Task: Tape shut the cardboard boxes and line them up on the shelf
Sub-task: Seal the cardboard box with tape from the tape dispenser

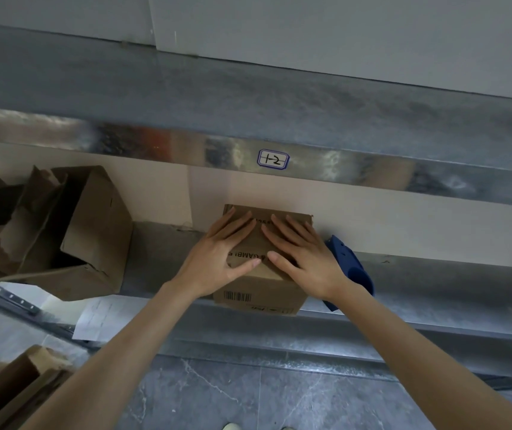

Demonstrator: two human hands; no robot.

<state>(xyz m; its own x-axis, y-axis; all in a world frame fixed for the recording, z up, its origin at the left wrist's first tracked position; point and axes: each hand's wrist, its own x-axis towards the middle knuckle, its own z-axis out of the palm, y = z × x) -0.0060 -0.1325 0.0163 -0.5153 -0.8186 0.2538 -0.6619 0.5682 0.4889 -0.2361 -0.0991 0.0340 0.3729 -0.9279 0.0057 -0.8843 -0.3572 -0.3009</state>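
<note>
Two spread palms, the left hand and right hand, press flat the flaps of a small cardboard box at the metal shelf edge. No tape is visible yet. A blue tape dispenser lies just beside it, and the open boxes at left are unsealed.

The shelf bears a shut box, an open box and a blue tool.

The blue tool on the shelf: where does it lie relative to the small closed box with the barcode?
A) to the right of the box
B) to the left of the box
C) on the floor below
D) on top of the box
A: the blue tool lies on the shelf just right of the box, close beside its right edge.
</note>
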